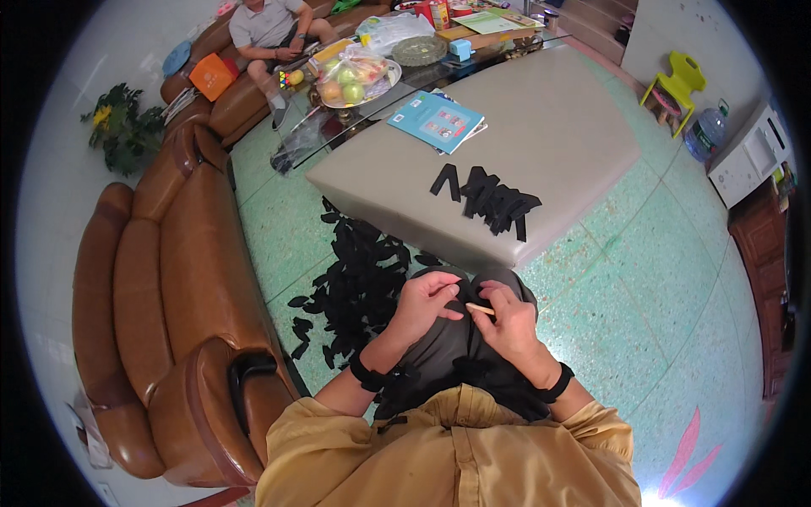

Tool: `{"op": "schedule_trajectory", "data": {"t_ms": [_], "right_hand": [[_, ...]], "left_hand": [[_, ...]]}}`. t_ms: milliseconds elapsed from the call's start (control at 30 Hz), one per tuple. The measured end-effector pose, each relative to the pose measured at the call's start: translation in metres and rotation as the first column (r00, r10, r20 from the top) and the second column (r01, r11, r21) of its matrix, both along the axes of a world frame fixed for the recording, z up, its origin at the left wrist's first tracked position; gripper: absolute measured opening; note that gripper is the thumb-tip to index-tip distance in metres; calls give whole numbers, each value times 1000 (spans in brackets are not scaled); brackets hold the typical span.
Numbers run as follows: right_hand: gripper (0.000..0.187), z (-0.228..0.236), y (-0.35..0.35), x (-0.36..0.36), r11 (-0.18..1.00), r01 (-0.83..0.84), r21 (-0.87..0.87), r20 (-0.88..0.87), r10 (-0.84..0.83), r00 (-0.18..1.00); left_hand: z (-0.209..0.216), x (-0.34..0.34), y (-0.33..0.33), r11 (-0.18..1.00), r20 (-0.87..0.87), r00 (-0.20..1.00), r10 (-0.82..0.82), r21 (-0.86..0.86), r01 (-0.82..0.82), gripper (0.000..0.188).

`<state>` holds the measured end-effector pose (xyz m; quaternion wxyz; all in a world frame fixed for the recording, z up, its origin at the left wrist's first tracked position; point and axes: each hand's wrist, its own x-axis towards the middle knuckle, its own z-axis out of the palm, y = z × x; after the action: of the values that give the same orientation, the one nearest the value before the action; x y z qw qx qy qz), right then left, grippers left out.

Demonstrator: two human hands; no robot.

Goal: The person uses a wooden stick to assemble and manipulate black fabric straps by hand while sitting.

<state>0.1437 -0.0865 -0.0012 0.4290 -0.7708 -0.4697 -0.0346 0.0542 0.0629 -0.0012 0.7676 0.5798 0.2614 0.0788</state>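
Note:
Both my hands are over my lap, above the dark trousers. My right hand [509, 328] is closed on a small pale wooden stick [481, 309], whose tip points toward the left hand. The fingers of my left hand [425, 302] are bent in a pinch; anything dark between them blends into the trousers. In front of me, several black V-shaped fabric strips [497, 201] lie overlapping on the near corner of the grey padded bench [557, 135]. A large heap of black fabric pieces [355, 270] covers the floor to the left of my knees.
Blue booklets [437, 121] lie on the bench. Beyond it, a glass table holds a fruit plate [357, 83] and a glass dish [419, 51]. Brown leather sofas [194, 245] line the left; another person [270, 34] sits far back. A green chair [678, 84] and water bottle [706, 133] stand right.

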Motion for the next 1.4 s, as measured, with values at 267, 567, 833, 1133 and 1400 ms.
{"op": "schedule_trajectory", "data": {"t_ms": [267,567,833,1133,1400], "right_hand": [[17,-9,8,-3,995,98,10,61,-98,993],[16,-22,8,7,999,16,-39,64,-14,998],[17,-15,10,13,998,-14,55,-57,17,998],[24,2,-2,7,990,35,-135,-1,-36,999],[24,-2,3,0,985,166,-46,-24,-167,986]], "left_hand": [[-12,8,-10,996,149,989,-11,85,-2,24],[20,-1,-8,910,-170,978,-120,376,177,26],[2,-2,5,999,27,1000,-1,39,0,22],[4,16,10,971,133,963,234,18,-238,23],[15,15,-15,980,86,990,114,152,-126,23]]}}
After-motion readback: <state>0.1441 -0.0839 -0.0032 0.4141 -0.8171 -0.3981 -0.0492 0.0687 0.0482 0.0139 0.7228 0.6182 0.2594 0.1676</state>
